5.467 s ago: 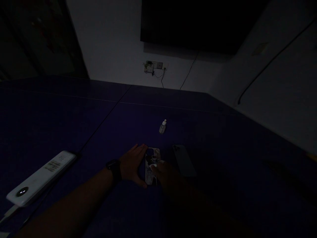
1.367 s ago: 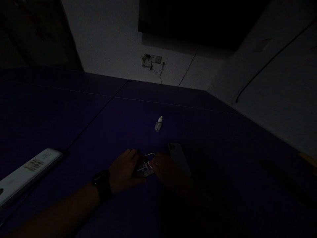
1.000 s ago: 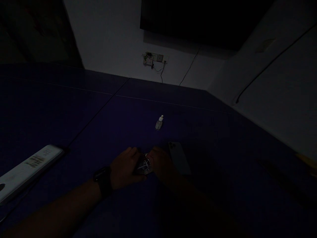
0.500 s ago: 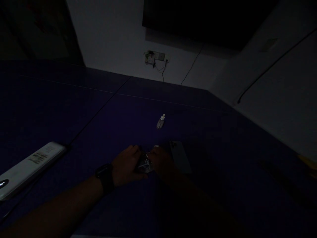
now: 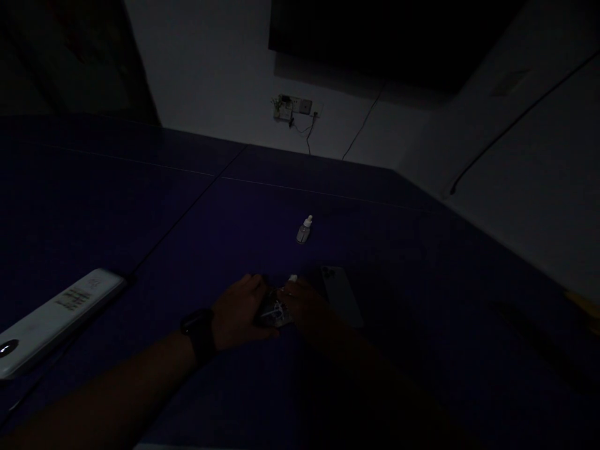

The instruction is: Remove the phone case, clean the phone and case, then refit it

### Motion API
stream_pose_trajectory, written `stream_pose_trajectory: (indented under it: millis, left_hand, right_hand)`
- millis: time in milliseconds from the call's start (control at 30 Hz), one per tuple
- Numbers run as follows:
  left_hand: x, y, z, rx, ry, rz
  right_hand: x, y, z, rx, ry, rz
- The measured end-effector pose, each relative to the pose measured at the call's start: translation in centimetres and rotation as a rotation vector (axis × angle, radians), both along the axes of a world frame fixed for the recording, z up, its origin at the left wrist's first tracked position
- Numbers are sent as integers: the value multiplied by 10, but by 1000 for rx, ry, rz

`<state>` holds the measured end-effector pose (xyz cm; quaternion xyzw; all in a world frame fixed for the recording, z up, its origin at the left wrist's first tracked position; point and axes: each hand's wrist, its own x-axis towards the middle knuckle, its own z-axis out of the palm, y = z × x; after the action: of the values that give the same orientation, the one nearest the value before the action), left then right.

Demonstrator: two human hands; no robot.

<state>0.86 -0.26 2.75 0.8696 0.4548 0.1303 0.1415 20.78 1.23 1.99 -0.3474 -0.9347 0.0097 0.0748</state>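
A dark flat piece with pale, branching marks (image 5: 273, 310) lies on the table; its kind is hard to make out in the dim light. My left hand (image 5: 239, 312), a black watch on its wrist, wraps round its left edge, thumb along the near side. My right hand (image 5: 302, 303) is bent over its right part with the fingers closed. A small white bit (image 5: 293, 277) shows at those fingertips; what it belongs to is hidden. Just right of my right hand, a phone (image 5: 342, 295) lies camera side up. A small clear dropper bottle with a white top (image 5: 304, 231) is farther back.
A long white device with a label (image 5: 70, 306) sits at the left, its dark cable running back across the dark blue table (image 5: 225, 231). Behind are a wall with sockets and cords (image 5: 300, 106) and a large black screen (image 5: 375, 37). Something yellow (image 5: 581, 303) shows far right.
My right hand has shifted very slightly over the flat piece, and the white bit at its fingertips moved a little left. My left hand stays in place. The picture is slightly darker.
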Motion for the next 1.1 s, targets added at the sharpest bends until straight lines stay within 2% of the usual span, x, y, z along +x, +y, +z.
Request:
stream_pose_trajectory:
  millis: [133, 333, 533, 667, 800, 1000, 1100]
  left_hand:
    - [0, 0, 2, -10, 11, -10]
    - [-3, 3, -1, 11, -11, -28]
    - [-9, 9, -2, 37, 1, -114]
    - [-11, 12, -1, 21, 4, -144]
    - [-10, 12, 0, 27, 19, -138]
    - [-10, 13, 2, 24, 8, -150]
    - [-10, 14, 1, 20, 7, -145]
  right_hand:
    - [1, -5, 2, -13, -14, -18]
    - [2, 3, 9, -15, -32, -35]
    - [33, 16, 1, 33, 167, 49]
    - [39, 26, -6, 8, 99, 33]
    - [34, 29, -7, 7, -49, 19]
    - [11, 30, -2, -2, 2, 82]
    - [14, 33, -1, -7, -36, 91]
